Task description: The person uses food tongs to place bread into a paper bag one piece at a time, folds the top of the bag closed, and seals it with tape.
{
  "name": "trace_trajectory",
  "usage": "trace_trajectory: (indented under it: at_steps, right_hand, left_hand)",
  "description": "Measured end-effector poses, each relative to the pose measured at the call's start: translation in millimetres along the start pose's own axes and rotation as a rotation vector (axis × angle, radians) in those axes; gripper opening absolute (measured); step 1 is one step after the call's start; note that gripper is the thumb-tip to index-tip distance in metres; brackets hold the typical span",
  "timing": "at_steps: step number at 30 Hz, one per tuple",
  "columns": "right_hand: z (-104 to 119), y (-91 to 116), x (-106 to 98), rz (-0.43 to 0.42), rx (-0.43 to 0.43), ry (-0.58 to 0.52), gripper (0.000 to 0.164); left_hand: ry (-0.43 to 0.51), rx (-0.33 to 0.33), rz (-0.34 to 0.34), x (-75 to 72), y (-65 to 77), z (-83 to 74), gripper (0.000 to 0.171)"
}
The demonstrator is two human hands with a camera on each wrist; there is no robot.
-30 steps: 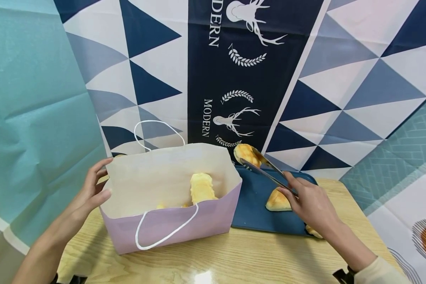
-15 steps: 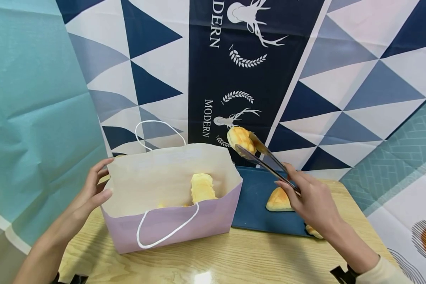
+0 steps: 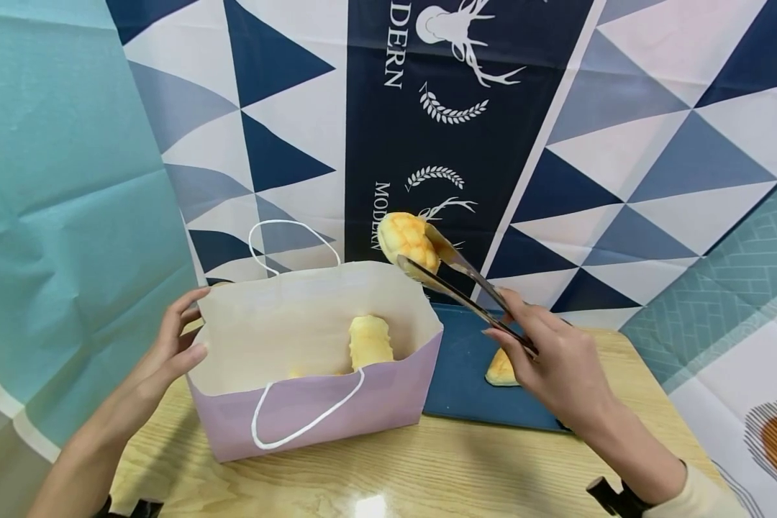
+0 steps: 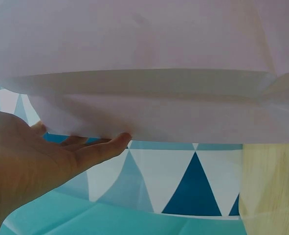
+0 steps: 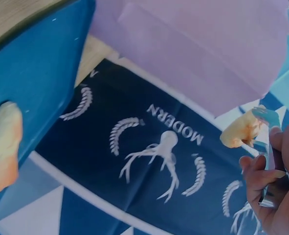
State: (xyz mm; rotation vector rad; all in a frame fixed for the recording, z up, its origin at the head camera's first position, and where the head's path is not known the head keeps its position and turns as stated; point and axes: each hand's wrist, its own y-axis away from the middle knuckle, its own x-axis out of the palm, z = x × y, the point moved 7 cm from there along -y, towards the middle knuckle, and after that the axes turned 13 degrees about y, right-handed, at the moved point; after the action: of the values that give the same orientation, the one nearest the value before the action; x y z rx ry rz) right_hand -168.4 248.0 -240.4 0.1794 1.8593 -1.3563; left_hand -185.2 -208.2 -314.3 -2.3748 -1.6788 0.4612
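Note:
My right hand (image 3: pixel 560 356) grips a pair of metal tongs (image 3: pixel 469 302), whose tips pinch a round golden bread bun (image 3: pixel 406 239) with a scored top. The bun is raised beside the back right corner of a lilac paper bag (image 3: pixel 324 417) with white rope handles. In the right wrist view, the bun (image 5: pixel 243 129) shows beyond the fingers. Inside the bag stands a pale yellow ridged bread piece (image 3: pixel 370 342), with more yellow low behind the front wall. Against the bag's left side rests my left hand (image 3: pixel 165 352); the left wrist view shows its fingers (image 4: pixel 105 149) extended along the paper.
A dark blue tray (image 3: pixel 473 396) lies right of the bag on the wooden table (image 3: pixel 337 482). On it is a wedge-shaped bread (image 3: pixel 501 369), partly behind my right hand. A patterned cloth (image 3: pixel 285 137) hangs at the back.
The tongs with the bun have risen and moved left from over the tray toward the bag. My left hand stays at the bag's side.

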Motion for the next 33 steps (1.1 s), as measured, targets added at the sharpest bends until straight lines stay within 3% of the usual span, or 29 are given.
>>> trace_trajectory:
  at_steps: [7,20,33]
  right_hand:
    - [24.9,-8.9,-3.1,-0.060,-0.059,-0.062,0.056]
    - [58.3,-25.5,6.7,0.006,-0.155,-0.081,0.054]
    - [76.1,-39.2,12.7,0.013,-0.175,-0.111,0.058]
  left_hand:
    - [0.004,-0.001,0.003,0.7,0.0,0.1,0.068]
    - [0.000,-0.021,-0.002,0.6,0.1,2.2,0.068]
    - [0.007,-0.010,0.005,2.9,-0.6,-3.3,0.068]
